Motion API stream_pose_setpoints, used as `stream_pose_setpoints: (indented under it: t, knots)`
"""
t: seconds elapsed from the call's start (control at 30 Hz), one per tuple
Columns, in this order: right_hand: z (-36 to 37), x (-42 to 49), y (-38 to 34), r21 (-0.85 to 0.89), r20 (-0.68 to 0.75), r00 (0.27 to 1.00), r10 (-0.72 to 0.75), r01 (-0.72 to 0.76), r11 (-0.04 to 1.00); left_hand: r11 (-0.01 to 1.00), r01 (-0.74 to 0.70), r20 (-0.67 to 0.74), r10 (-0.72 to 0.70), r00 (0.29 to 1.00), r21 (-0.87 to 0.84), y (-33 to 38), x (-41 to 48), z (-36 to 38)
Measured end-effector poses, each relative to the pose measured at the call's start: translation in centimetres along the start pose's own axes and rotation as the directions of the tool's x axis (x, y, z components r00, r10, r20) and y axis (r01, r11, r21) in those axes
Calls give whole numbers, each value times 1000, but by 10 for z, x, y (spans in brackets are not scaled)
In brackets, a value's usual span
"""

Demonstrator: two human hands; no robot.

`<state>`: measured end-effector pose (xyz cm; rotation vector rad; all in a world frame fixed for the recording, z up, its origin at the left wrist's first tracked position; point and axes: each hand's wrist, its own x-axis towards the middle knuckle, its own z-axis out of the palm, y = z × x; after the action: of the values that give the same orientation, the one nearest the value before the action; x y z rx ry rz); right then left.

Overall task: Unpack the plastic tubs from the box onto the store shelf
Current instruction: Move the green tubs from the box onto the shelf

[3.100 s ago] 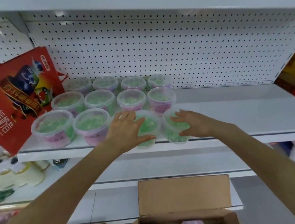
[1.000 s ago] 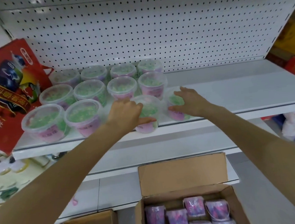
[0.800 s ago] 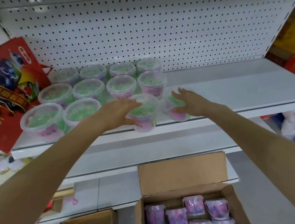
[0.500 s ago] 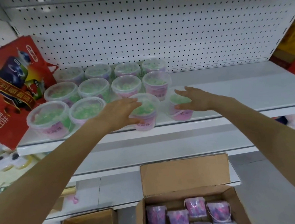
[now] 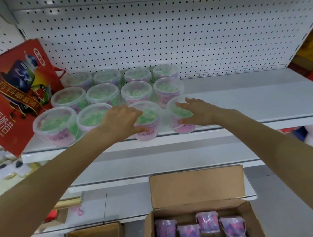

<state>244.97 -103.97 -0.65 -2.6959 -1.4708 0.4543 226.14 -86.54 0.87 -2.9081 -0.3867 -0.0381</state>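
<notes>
Head view: twelve clear plastic tubs of green beads stand in three rows of four at the white shelf's left end. The left hand clasps the third front-edge tub and the right hand clasps the fourth tub, with fingers curled over the lids and thumbs on the sides. The brown cardboard box below holds at least five purple tubs.

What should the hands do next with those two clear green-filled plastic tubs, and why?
Probably let go, reach down: left hand grips the left tub, right hand the right tub, both standing on the white shelf; the cardboard box holds more.
</notes>
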Motion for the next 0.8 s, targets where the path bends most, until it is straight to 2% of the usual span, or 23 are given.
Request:
stream_pose_setpoints:
  t: [0.13,0.37,0.53,0.67,0.8]
  knots:
    - [-2,2,-4,17,3,1000,1,-1,1000,999,-4,36,5,999,-44,-4,0,1]
    - [-2,0,-10,33,14,1000,3,-3,999,1000,1,27,-1,1000,-19,-2,-1,0]
    - [-3,-3,-17,38,32,999,-20,18,999,991,42,84,-31,996,-127,0,-2,-4]
    - [-1,-2,-19,60,12,1000,-8,8,998,996,46,115,-37,993,-76,0,1,-12]
    - [1,-4,-22,-27,-15,1000,17,-17,999,997,55,100,-49,994,-57,-2,0,-10]
